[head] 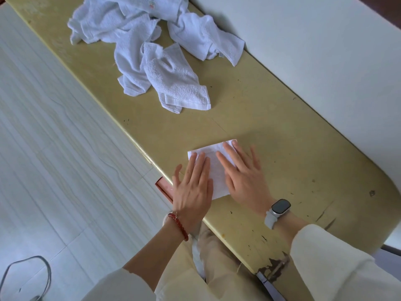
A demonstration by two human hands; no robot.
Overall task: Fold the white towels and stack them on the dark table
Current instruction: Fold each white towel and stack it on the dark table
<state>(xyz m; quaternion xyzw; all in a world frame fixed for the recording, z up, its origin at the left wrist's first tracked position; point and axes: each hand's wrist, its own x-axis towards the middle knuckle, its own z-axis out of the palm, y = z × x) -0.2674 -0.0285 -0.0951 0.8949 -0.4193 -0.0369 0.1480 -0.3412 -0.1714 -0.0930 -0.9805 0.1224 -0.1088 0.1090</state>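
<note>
Flattening is in hand: the folded towel point(213, 168) at the desk point(271, 118) near edge is pressed by left hand point(192, 190) and right hand point(244, 177), fingers straight, no grip closed. Next, a crumpled towel from the pile point(152, 53) is judged due for folding.

Folded towel point(213, 170) near table point(271, 131) edge; towel pile point(152, 51) far behind.
</note>
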